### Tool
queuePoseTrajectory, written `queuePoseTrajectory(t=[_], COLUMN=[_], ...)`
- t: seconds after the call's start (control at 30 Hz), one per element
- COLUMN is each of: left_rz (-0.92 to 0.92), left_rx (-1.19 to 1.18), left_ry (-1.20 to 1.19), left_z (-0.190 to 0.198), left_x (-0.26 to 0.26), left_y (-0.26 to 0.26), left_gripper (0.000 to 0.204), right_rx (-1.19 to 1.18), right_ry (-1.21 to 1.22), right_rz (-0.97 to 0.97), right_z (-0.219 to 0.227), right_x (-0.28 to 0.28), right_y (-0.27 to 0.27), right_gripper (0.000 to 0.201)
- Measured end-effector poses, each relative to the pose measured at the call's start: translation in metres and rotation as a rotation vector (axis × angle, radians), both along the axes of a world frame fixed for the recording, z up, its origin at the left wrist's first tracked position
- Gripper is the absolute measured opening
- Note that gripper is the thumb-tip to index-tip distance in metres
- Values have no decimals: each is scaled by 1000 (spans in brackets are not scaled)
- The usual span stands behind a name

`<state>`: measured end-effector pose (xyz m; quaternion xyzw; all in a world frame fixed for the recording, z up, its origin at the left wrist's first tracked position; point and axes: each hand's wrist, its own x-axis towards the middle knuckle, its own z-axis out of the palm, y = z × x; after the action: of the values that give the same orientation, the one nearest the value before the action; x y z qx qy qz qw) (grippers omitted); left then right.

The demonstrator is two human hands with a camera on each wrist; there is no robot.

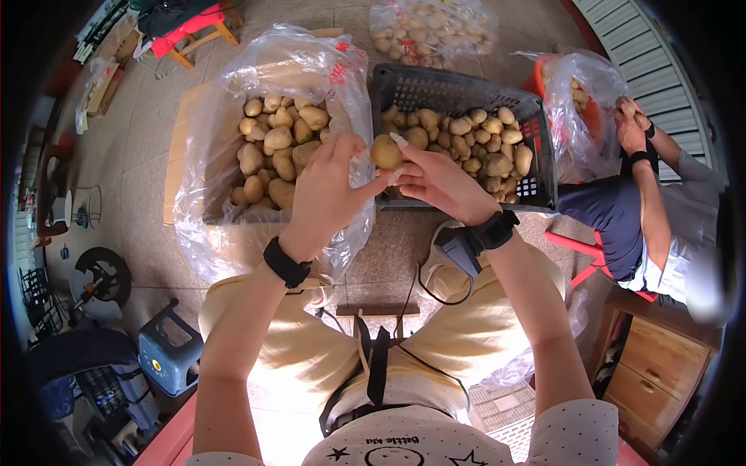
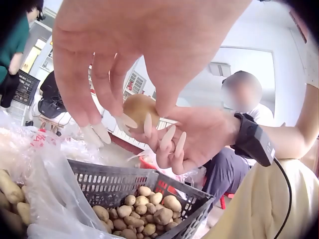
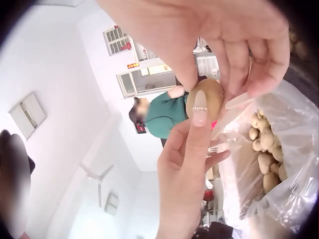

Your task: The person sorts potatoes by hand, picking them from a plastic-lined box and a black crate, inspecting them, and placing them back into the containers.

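A round, brown potato [image 1: 386,152] is held up between both hands, above the near edges of a plastic-lined box and a black crate. My right hand [image 1: 449,185] grips it from the right, thumb along its upper side. My left hand [image 1: 328,198] meets it from the left. In the left wrist view, left fingertips and thumb surround the potato [image 2: 140,112], and right fingertips come up under it. A long nail of the left hand [image 3: 184,169] overlaps the potato [image 3: 205,98] in the right wrist view. Potatoes [image 1: 281,151] fill the lined box; smaller ones [image 1: 486,147] lie in the crate.
Clear plastic [image 1: 272,58] lines the left box, beside the black crate [image 1: 466,81]. Another bag of potatoes [image 1: 435,31] lies beyond. At the right, a seated person [image 1: 653,179] works by a red bucket [image 1: 594,120] under plastic. A blue stool [image 1: 169,349] stands left.
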<state>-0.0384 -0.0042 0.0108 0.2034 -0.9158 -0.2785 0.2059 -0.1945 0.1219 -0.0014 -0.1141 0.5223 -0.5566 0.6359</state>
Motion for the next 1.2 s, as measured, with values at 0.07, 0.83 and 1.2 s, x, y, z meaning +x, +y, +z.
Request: queuePoseTrajectory(t=[0.07, 0.83, 1.2], left_rz=[-10, -49, 347], left_rx=[144, 390, -217], left_ry=[81, -38, -564], left_z=[-3, -4, -9], left_x=[-1, -1, 49], left_y=[1, -17, -94], left_gripper=[44, 42, 30], right_rx=[-15, 24, 39], right_ry=[-110, 149, 284], right_rz=[-6, 167, 184], right_z=[5, -1, -4], right_x=[1, 11, 9], right_y=[-1, 0, -1], right_gripper=[36, 45, 51])
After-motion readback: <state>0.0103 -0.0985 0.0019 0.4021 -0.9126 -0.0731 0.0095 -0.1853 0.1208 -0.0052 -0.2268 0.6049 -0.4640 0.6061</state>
